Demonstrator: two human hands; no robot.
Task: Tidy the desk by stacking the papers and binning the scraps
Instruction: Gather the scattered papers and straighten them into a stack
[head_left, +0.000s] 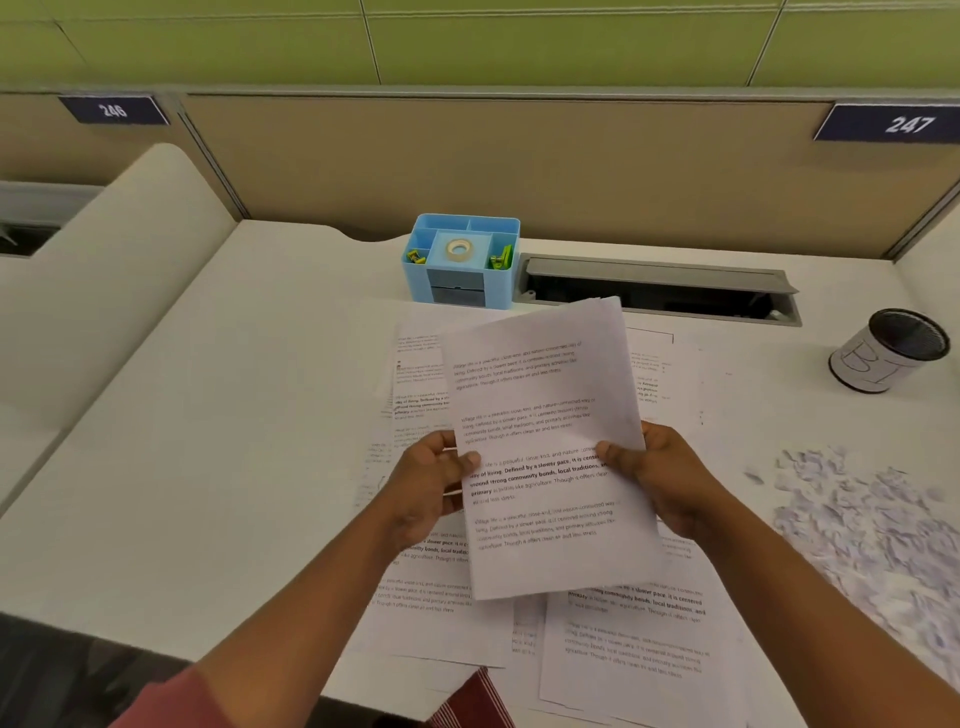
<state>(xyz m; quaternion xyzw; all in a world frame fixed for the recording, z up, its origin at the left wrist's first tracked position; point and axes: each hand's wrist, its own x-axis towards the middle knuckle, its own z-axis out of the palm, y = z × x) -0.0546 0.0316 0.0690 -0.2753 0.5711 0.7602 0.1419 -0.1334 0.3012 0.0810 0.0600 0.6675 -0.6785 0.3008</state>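
Observation:
Both hands hold a small stack of printed sheets (540, 415) lifted above the white desk (234, 415). My left hand (431, 483) grips its left edge, thumb on top. My right hand (660, 473) grips its right edge, thumb on the page. More printed sheets (628, 639) lie spread loosely on the desk beneath and around the held stack. A heap of torn paper scraps (872, 525) covers the desk at the right. A small black mesh bin (888, 351) wrapped in white paper stands at the far right.
A blue desk organiser (462, 260) with tape and clips stands at the back centre. Beside it lies an open grey cable tray (660, 286). Beige partition panels close off the back. A striped red cloth (475, 701) shows at the near edge.

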